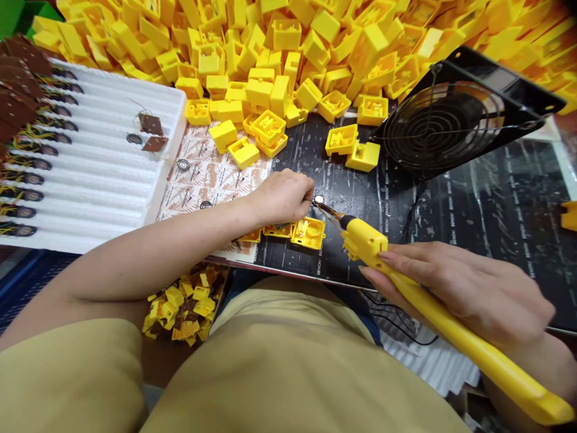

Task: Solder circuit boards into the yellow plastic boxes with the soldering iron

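My right hand (pixel 469 288) is wrapped around a yellow soldering iron (pixel 365 237) with a black collar and a narrow metal tip. That tip points left and meets, or nearly meets, a small round silver disc (pixel 318 199) on the black bench surface. Just left of the disc, my left hand (pixel 288 193) is closed in a pinch; whatever its fingertips hold is hidden. Under my left wrist lies a short row of open yellow housings (pixel 308 233), close to the bench's front edge. Part of this row is covered by my forearm.
A big heap of yellow housings (pixel 270 36) fills the back. A black fan (pixel 446 120) stands at right. On the left, a ribbed white foam tray (pixel 112 132) carries brown boards (pixel 18 84) with wired speakers. Below the bench is a pile of yellow parts (pixel 189 307).
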Demonstrator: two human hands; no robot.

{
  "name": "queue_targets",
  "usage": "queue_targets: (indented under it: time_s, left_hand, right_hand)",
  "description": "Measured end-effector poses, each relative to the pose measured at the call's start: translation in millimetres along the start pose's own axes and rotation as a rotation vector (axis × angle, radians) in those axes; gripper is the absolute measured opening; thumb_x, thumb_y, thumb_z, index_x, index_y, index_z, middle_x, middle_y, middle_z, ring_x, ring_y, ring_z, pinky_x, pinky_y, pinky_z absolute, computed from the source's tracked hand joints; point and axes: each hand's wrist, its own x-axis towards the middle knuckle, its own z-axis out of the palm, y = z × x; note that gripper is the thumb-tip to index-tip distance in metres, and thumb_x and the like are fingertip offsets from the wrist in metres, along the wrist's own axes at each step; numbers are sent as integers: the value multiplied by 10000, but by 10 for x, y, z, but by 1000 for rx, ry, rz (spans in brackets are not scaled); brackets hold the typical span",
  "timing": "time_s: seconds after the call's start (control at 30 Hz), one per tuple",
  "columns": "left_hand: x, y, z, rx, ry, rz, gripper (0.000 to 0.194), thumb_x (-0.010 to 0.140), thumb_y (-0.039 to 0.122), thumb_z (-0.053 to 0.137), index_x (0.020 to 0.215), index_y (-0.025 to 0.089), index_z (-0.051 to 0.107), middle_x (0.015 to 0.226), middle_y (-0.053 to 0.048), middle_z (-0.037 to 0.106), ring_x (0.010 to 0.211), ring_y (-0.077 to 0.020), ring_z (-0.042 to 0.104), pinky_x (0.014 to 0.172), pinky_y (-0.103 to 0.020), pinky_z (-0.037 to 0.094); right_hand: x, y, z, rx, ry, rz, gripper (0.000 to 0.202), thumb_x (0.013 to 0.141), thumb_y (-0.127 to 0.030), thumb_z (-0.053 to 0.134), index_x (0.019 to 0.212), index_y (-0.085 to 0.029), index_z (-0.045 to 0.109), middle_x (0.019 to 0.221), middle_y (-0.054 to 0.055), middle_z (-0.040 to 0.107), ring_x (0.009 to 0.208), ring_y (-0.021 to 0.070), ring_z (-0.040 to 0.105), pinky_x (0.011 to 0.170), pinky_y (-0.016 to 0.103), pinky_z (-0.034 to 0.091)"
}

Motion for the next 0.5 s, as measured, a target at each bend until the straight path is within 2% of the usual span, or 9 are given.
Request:
queue_targets:
  time_s: [0.1,0.23,0.33,0.5]
  left_hand:
    - [2,-2,-2,-1,2,5,243,803,181,523,914,152,737,840,-80,734,854,-229,668,775,-316,488]
    - [-4,23,-25,7,-11,-3,234,803,168,530,906,152,739,848,-78,735,865,-225,666,781,-310,488]
    - [-7,40,-40,2,-24,-8,234,804,163,531,909,154,740,859,-81,736,870,-224,666,789,-310,492]
    - [-3,34,-36,-12,-18,-8,234,804,168,534,912,148,740,862,-88,732,870,-231,664,800,-324,497]
  right_hand:
    - [47,14,-6,-4,0,-30,315,801,-110,752,1066,-178,597,903,15,702,768,143,672,747,278,611]
    - [136,40,-20,-39,-41,-120,224,834,-135,729,1019,-140,603,843,35,703,740,138,678,708,256,605]
    - [195,38,-29,-77,-51,-180,228,824,-130,738,1012,-115,609,828,53,706,732,147,683,681,253,602]
    - [164,7,-91,-49,-96,-125,234,830,-126,723,1034,-131,609,871,60,709,753,149,681,728,255,600]
